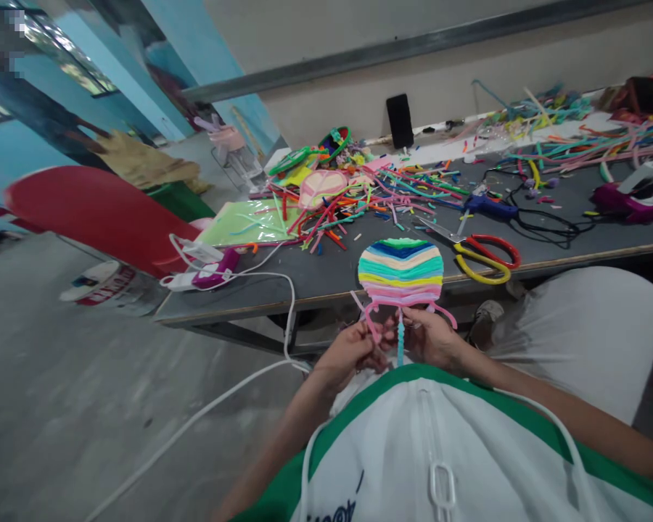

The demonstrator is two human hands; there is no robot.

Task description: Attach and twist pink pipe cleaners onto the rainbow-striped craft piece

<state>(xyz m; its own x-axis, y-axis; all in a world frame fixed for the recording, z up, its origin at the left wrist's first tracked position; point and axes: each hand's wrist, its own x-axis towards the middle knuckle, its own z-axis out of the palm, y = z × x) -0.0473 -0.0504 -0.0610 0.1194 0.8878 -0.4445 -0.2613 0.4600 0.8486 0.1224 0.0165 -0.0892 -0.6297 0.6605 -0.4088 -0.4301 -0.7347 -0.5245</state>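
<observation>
I hold a round woven pipe-cleaner piece with stripes of green, blue, cream, teal, yellow and pink, upright in front of my chest. Loose pink and teal stem ends hang from its lower edge. My left hand is closed on the pink ends at the lower left. My right hand pinches the ends at the lower right, beside a teal stem that points down between both hands. The piece sits just below the near edge of the grey table.
Red-and-yellow scissors lie near the table edge, a blue glue gun with black cord behind them. Several loose pipe cleaners litter the table. A purple glue gun with white cable sits at left; a phone leans on the wall.
</observation>
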